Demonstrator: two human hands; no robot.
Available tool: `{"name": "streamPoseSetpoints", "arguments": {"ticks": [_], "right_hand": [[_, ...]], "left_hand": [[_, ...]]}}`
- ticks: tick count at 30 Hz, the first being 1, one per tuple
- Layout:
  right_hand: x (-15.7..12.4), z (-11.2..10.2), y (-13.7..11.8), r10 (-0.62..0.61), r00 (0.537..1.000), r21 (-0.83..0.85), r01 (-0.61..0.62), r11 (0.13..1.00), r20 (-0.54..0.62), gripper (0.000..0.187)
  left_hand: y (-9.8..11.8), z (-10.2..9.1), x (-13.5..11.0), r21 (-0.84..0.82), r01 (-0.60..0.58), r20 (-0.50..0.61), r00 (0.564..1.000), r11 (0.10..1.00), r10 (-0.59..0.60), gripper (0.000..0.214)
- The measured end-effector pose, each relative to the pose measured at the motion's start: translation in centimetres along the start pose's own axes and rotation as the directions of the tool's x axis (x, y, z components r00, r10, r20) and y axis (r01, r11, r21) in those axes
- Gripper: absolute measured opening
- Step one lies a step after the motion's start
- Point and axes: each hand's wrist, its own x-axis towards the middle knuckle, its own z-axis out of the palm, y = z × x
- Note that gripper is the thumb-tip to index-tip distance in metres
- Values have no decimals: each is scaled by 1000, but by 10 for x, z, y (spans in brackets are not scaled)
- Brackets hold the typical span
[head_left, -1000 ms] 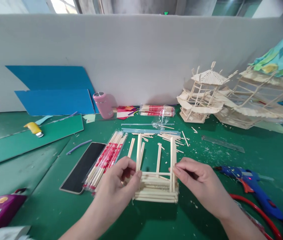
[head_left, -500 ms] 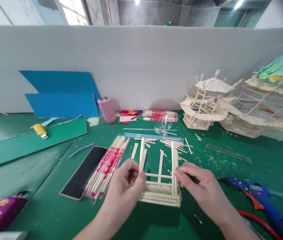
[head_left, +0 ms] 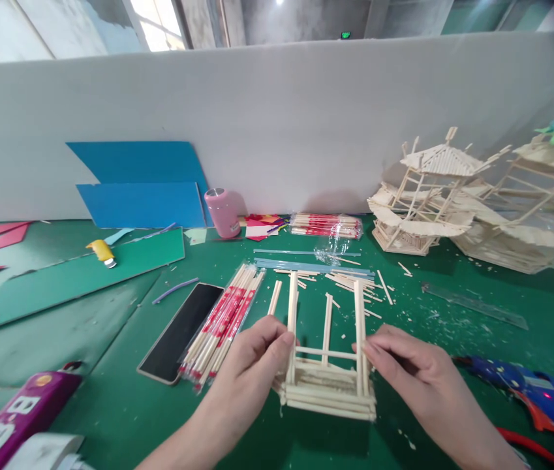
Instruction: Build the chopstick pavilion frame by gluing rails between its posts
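Note:
A small frame built of wooden sticks (head_left: 328,385) stands on the green mat (head_left: 110,391), a stacked base with several upright posts rising from it. My left hand (head_left: 252,369) pinches the left upright post with closed fingers. My right hand (head_left: 416,375) pinches the right upright post the same way. Both hands hold the stick frame from its sides.
A bundle of wrapped chopsticks (head_left: 225,316) and a black phone (head_left: 181,333) lie left of the frame. Loose sticks (head_left: 350,281) lie behind it. A blue glue gun (head_left: 531,395) sits at right, finished stick pavilions (head_left: 428,196) at back right, a pink cup (head_left: 222,212) by the wall.
The view has shifted so the scene sits further right and lower. My left fingers have closed more tightly on the left post; both hands stay on the frame.

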Motion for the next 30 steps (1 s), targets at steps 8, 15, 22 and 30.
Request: {"name": "streamPoseSetpoints", "arguments": {"ticks": [8, 15, 22, 30], "right_hand": [[-1, 0, -1, 12, 1000, 12, -12, 1000, 0, 28], [-1, 0, -1, 8, 1000, 13, -8, 1000, 3, 27], [-2, -1, -2, 13, 1000, 24, -13, 1000, 7, 29], [-3, 1, -3, 8, 1000, 10, -8, 1000, -9, 29]], "left_hand": [[-2, 0, 0, -74, 46, 40, 998, 996, -43, 32], [-2, -1, 0, -92, 42, 58, 998, 995, -37, 33], [0, -2, -2, -106, 66, 84, 995, 992, -57, 34], [-2, -2, -3, -101, 73, 92, 994, 992, -63, 34]]}}
